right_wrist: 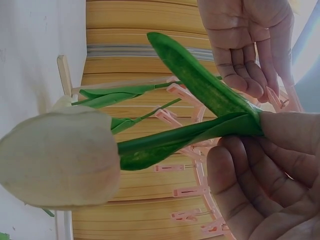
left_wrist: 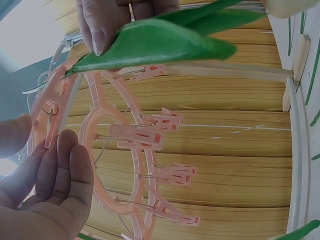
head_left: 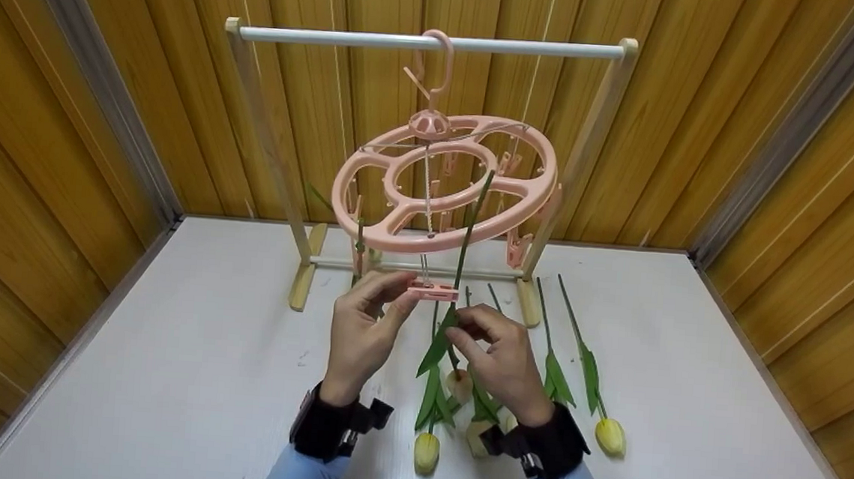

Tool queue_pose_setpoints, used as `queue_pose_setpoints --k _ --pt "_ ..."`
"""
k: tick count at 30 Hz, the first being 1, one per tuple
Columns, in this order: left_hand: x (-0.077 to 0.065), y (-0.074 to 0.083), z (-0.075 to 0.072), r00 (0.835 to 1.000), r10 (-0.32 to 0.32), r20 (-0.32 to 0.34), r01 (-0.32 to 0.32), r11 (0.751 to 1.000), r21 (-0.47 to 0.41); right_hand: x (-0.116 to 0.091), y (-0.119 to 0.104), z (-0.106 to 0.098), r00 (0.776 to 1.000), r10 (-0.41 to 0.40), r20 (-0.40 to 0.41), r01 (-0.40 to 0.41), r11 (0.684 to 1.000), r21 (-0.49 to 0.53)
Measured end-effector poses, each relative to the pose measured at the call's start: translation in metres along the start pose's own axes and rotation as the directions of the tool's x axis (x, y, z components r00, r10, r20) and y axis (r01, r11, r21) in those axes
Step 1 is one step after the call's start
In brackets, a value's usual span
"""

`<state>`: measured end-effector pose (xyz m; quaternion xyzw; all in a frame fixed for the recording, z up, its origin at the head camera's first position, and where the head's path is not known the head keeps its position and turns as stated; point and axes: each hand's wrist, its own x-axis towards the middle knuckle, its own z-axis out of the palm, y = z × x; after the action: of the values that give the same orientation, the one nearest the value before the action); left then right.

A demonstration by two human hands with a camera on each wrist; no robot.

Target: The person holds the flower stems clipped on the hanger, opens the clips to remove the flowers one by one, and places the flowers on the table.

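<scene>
My left hand [head_left: 366, 333] pinches a pink clothespin [head_left: 434, 292] between thumb and fingers; the pin hangs by a cord from a pink round drying hanger [head_left: 375, 233]. In the left wrist view the clothespin [left_wrist: 51, 112] lies between the left thumb and fingertips. My right hand [head_left: 500, 359] pinches an artificial tulip near its leaves [right_wrist: 200, 75]. The tulip points bloom down, its pale bloom [right_wrist: 60, 155] large in the right wrist view. Its green stem [head_left: 474, 228] rises past the clothespin's right end, in front of the ring. Whether the pin clamps the stem, I cannot tell.
The hanger hooks over a white bar [head_left: 321, 37] on a wooden-legged stand [head_left: 579, 160]. Several other clothespins [head_left: 518, 250] dangle from the ring. Tulips lie on the white table [head_left: 185, 373], including yellow ones at the front [head_left: 426, 453] and right [head_left: 610, 436].
</scene>
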<state>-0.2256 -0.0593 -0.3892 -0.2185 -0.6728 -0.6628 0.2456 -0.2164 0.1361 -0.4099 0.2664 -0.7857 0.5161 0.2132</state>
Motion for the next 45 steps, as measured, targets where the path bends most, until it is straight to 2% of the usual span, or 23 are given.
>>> queue_pose_setpoints --k 7,23,45 --pt "-0.0001 0.0005 0.0001 1.000 -0.003 0.001 0.003 1.000 0.009 -0.0009 -0.0010 -0.0009 1.000 0.023 0.002 -0.023 0.999 -0.028" --pt "-0.0001 0.0003 -0.0001 1.000 0.004 -0.014 -0.005 1.000 -0.014 -0.0004 -0.0003 -0.0007 1.000 0.004 0.002 -0.004 1.000 -0.007" --pt "0.0012 -0.0002 0.0003 0.999 0.000 -0.032 0.000 1.000 -0.001 0.0005 0.0001 -0.0003 1.000 0.010 0.006 -0.010 1.000 -0.010"
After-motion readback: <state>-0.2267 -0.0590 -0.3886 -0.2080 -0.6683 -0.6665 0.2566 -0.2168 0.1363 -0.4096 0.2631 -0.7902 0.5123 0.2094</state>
